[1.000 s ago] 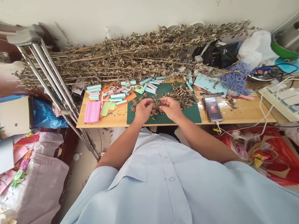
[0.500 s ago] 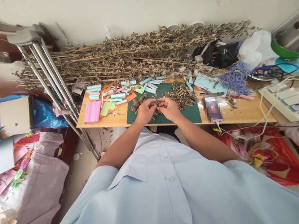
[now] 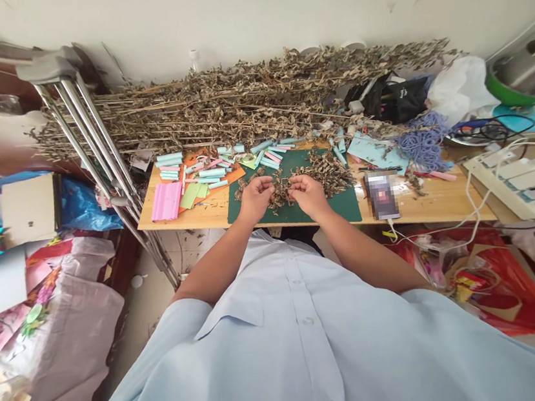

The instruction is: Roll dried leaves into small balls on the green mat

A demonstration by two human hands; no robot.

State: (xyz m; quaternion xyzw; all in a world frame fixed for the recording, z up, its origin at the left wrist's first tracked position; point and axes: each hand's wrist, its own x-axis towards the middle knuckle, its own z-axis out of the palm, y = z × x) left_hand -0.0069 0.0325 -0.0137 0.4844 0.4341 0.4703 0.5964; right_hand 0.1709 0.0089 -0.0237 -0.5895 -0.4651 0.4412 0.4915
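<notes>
On a dark green mat, dried leaves lie between a person's left hand and right hand, both curled as if pinching, their grip unclear, with a larger leaf heap just beside the right.

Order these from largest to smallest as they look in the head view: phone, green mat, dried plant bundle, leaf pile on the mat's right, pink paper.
1. Dried plant bundle
2. Green mat, partly covered
3. Leaf pile, right side
4. Phone and pink paper: too alike to rank
</notes>
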